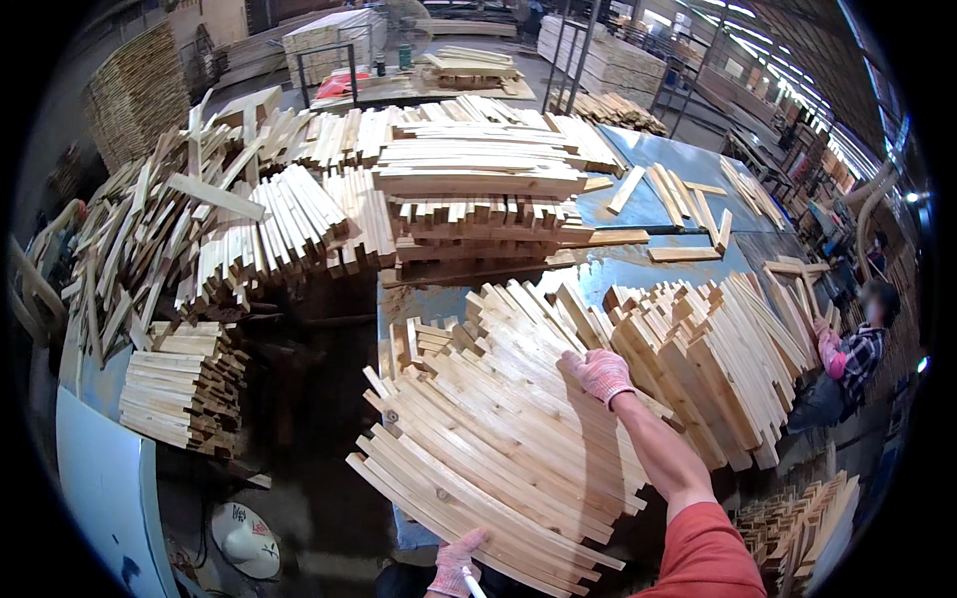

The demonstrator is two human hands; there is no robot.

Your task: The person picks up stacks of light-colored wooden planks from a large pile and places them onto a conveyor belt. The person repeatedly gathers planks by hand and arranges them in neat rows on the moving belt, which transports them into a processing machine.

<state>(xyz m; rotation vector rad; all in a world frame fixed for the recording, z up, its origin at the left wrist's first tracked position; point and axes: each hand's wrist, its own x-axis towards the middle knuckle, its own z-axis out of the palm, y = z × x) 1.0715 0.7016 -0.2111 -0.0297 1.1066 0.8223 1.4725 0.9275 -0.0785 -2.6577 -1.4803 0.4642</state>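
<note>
A fanned layer of pale wooden strips [498, 429] lies in front of me, its near ends reaching past the table edge. My right hand [600, 377], in a pink-and-white knit glove, rests on the far right part of this layer with its fingers stretched out to the left. At the near left edge of the strips is my left hand [459, 563], gloved the same way. It is closed around a slim white pen-like stick [472, 582], whose lower part is cut off by the picture's edge.
More strips [708, 349] stand in a row to the right. Behind is a layered stack of strips [478, 164] on the blue table [638, 214]. Loose strips [130, 229] pile up at left. A white round object [245, 540] sits low left. A co-worker [857, 349] is at right.
</note>
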